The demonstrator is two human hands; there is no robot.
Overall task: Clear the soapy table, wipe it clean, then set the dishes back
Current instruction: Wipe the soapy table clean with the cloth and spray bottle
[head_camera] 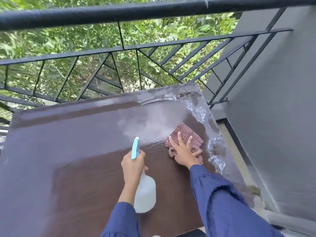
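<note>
A dark brown wet table (68, 142) fills the lower view. White soap foam (213, 147) runs along its right edge and far right corner. My left hand (133, 165) grips a white spray bottle (145, 194) with a light blue nozzle pointing away from me, held above the table's middle. My right hand (183, 151) presses flat, fingers spread, on a red-and-white checked cloth (185, 134) lying on the table just left of the foam. No dishes are in view.
A black metal railing (136, 47) stands right behind the table's far edge, with green foliage beyond. A grey wall (273, 108) rises close on the right, with a narrow strip of floor between it and the table.
</note>
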